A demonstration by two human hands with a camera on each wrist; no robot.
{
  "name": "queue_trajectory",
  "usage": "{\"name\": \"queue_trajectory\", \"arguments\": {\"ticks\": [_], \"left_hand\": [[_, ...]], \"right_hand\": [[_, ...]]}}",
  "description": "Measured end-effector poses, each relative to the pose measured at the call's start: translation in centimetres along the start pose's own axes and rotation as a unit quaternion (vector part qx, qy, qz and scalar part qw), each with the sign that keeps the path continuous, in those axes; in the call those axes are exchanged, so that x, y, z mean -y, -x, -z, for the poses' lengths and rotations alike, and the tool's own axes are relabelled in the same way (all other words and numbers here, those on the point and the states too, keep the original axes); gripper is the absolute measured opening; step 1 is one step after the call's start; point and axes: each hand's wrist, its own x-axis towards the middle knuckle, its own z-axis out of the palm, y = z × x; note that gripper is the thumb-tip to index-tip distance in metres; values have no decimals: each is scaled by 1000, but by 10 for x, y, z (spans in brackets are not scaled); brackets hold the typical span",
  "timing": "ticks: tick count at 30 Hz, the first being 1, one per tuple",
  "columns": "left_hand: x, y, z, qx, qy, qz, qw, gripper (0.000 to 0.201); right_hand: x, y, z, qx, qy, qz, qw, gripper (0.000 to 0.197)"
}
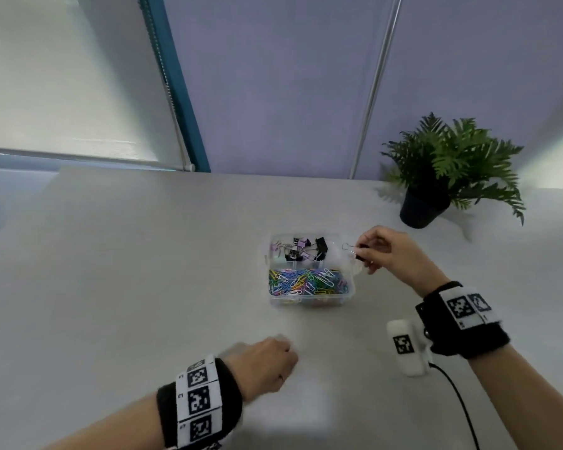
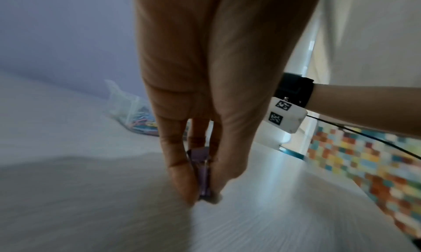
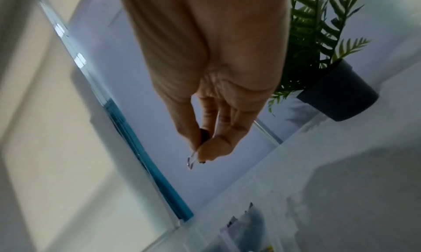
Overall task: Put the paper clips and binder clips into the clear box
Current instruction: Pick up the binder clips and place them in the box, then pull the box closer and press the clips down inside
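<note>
Grey table [image 1: 143, 271], lavender wall behind, potted fern [image 1: 449, 170] at the far right corner. Clear box [image 1: 311, 302] sits mid-table and looks mostly loaded: coloured paper clips [image 1: 303, 280] fill the near compartment, binder clips [image 1: 306, 248] lie in the far one. No loose clips visible on the table, so my read is you're on the last two. Your right hand [image 1: 387, 251] pinches a black binder clip [image 1: 355, 250] by its body, wire handles pointing at the box, just beside its far right rim. Your left hand [image 1: 264, 365] is well short of the box, fingertips [image 2: 182, 187] pinching a purple binder clip [image 2: 203, 176] at table level.
</note>
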Motion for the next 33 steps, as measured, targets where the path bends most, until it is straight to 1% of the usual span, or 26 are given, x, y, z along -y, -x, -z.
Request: {"name": "queue_trajectory", "arguments": {"ticks": [2, 4, 5, 6, 8, 9, 11, 13, 14, 16, 17, 18, 20, 21, 23, 24, 25, 27, 28, 29, 31, 33], "left_hand": [[5, 5, 18, 4, 59, -4, 998, 13], [10, 6, 49, -22, 137, -15, 990, 12], [12, 4, 68, -60, 170, -16, 983, 12], [14, 0, 88, -110, 193, -9, 975, 12], [21, -17, 121, -207, 209, 25, 956, 14], [26, -28, 134, -238, 218, 46, 946, 14], [35, -52, 151, -268, 230, 83, 932, 14], [42, -73, 152, -258, 230, 103, 933, 16], [44, -79, 148, -239, 227, 110, 938, 18], [48, -87, 138, -202, 220, 120, 947, 21], [50, -87, 134, -194, 228, 122, 946, 24], [53, -85, 132, -195, 243, 124, 942, 27], [59, -75, 130, -227, 265, 129, 928, 31], [62, -67, 128, -262, 267, 137, 917, 32], [64, -53, 118, -334, 266, 172, 888, 38], [63, -46, 110, -345, 277, 195, 875, 44], [62, -43, 100, -330, 291, 217, 871, 51], [56, -42, 80, -253, 314, 249, 881, 66], [53, -44, 73, -221, 328, 253, 883, 66], [49, -44, 68, -211, 339, 250, 882, 60], [46, -40, 66, -227, 319, 243, 887, 38], [49, -30, 63, -234, 296, 238, 895, 30]], "right_hand": [[1, -14, -6, -3, 10, -22, 1000, 19], [4, -26, -16, -4, 34, -43, 999, 20], [7, -32, -22, -5, 49, -51, 997, 21], [10, -36, -28, -7, 63, -58, 996, 23], [14, -44, -39, -17, 78, -62, 995, 28], [15, -47, -45, -22, 89, -58, 994, 31], [14, -52, -54, -22, 115, -52, 992, 35], [12, -52, -60, -18, 142, -51, 988, 36], [12, -51, -61, -18, 152, -49, 987, 33], [11, -48, -61, -19, 151, -50, 987, 19], [10, -46, -60, -15, 151, -46, 987, 14], [10, -44, -56, -5, 155, -42, 987, 14], [11, -39, -49, 12, 165, -27, 986, 17], [10, -35, -46, 13, 170, -14, 985, 18], [6, -24, -40, 10, 212, 13, 977, 18], [2, -16, -38, 8, 245, 17, 969, 18], [-5, -9, -38, 2, 272, 15, 962, 18], [-17, 4, -41, 0, 299, -7, 954, 18], [-24, 9, -45, 6, 303, -17, 953, 19], [-28, 14, -49, 9, 301, -23, 953, 19], [-28, 22, -56, -2, 284, -19, 959, 21], [-23, 32, -61, -2, 300, -11, 954, 22]]}}
